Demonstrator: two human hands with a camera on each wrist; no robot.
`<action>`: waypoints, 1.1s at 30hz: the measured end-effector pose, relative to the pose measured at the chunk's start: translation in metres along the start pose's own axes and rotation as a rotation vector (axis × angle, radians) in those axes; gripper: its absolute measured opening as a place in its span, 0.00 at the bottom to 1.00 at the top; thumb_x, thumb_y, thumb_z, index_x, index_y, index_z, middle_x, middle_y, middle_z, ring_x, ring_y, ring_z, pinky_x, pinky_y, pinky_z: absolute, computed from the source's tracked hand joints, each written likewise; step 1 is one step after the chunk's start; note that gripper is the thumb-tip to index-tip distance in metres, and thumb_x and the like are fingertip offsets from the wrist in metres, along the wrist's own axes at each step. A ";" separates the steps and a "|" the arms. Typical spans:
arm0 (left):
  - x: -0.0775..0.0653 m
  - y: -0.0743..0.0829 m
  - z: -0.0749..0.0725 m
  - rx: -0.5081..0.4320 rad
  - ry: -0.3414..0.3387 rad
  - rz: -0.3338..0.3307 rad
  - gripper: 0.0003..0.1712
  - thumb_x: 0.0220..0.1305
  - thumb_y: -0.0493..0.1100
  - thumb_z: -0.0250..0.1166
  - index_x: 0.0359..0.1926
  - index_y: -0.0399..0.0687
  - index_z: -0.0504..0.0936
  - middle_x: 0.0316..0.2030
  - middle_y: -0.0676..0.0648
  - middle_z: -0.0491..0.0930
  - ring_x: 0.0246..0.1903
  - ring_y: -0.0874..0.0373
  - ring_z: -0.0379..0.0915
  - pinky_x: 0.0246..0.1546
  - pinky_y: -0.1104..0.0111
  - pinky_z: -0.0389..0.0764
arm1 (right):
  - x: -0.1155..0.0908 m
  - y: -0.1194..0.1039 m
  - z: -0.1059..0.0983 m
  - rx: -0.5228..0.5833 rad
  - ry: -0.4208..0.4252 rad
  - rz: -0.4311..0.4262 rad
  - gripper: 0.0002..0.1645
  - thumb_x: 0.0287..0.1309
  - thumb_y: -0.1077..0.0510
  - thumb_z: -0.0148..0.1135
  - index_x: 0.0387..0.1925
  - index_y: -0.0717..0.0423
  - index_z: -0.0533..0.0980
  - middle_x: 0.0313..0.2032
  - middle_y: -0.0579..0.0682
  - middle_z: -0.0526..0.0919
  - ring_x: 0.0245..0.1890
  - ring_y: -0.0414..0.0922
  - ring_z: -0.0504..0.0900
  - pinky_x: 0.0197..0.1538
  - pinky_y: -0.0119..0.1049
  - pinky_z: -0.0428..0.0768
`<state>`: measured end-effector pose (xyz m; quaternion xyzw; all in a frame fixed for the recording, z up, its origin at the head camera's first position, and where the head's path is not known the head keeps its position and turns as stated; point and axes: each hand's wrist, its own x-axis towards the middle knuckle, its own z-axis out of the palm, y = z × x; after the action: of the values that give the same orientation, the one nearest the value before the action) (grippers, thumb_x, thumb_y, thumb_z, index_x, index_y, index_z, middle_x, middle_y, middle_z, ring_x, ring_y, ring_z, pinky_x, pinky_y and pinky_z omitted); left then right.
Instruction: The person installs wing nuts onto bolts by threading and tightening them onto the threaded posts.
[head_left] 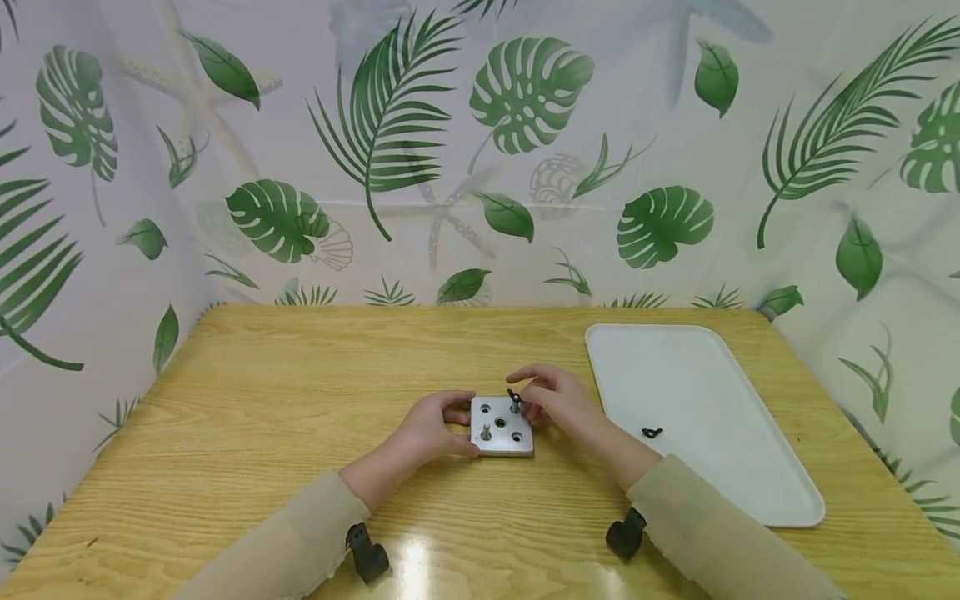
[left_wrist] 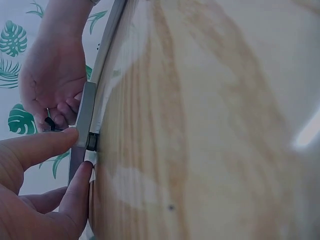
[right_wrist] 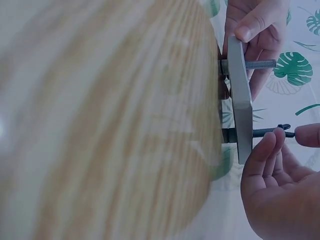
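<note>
A square silver metal plate with several holes sits raised off the wooden table on bolt heads, which show beneath it in the right wrist view. Two threaded bolts stick up through it: a bare bolt at front left, and another bolt at back right with a black wing nut at its top end. My left hand grips the plate's left side between thumb and fingers. With its fingertips, my right hand pinches the wing nut, index finger stretched out above it in the head view.
To the right lies a white tray, with a second black wing nut near its left edge. The wooden table meets a leaf-patterned cloth at the back. Each sleeve carries a black wrist camera.
</note>
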<state>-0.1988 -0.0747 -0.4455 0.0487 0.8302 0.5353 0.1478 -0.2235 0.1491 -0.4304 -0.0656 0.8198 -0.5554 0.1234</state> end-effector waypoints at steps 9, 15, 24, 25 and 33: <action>-0.001 0.000 0.000 -0.014 -0.006 -0.001 0.48 0.49 0.24 0.81 0.72 0.37 0.75 0.64 0.39 0.82 0.55 0.52 0.81 0.56 0.64 0.83 | 0.003 0.006 -0.001 0.048 -0.073 0.025 0.22 0.68 0.62 0.57 0.58 0.67 0.82 0.35 0.47 0.84 0.30 0.38 0.78 0.36 0.29 0.83; -0.001 0.001 0.000 0.000 -0.007 0.006 0.48 0.48 0.24 0.82 0.72 0.37 0.75 0.64 0.40 0.81 0.55 0.52 0.81 0.57 0.63 0.83 | 0.004 0.006 0.001 0.013 -0.025 0.037 0.15 0.71 0.58 0.66 0.50 0.67 0.82 0.30 0.47 0.86 0.28 0.37 0.80 0.36 0.30 0.85; -0.001 0.001 0.000 -0.003 -0.009 0.007 0.48 0.49 0.25 0.81 0.73 0.38 0.75 0.65 0.40 0.81 0.55 0.51 0.81 0.57 0.63 0.83 | 0.006 -0.001 0.007 -0.180 0.106 0.042 0.13 0.70 0.53 0.70 0.33 0.58 0.79 0.25 0.47 0.81 0.25 0.40 0.76 0.30 0.30 0.78; -0.001 0.001 0.000 -0.002 -0.009 0.007 0.48 0.49 0.25 0.82 0.73 0.38 0.75 0.65 0.40 0.81 0.55 0.51 0.81 0.57 0.63 0.83 | 0.006 -0.002 0.007 -0.203 0.117 0.036 0.14 0.70 0.53 0.69 0.32 0.58 0.79 0.24 0.47 0.80 0.24 0.40 0.75 0.29 0.30 0.76; 0.000 0.000 0.001 0.002 0.004 0.008 0.48 0.48 0.24 0.82 0.72 0.37 0.76 0.63 0.40 0.82 0.54 0.52 0.82 0.56 0.63 0.84 | 0.006 -0.005 0.007 -0.211 0.101 0.004 0.10 0.73 0.59 0.61 0.48 0.58 0.83 0.24 0.48 0.78 0.23 0.41 0.74 0.27 0.32 0.72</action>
<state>-0.1989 -0.0742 -0.4462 0.0510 0.8308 0.5352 0.1443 -0.2276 0.1398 -0.4291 -0.0485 0.8788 -0.4686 0.0753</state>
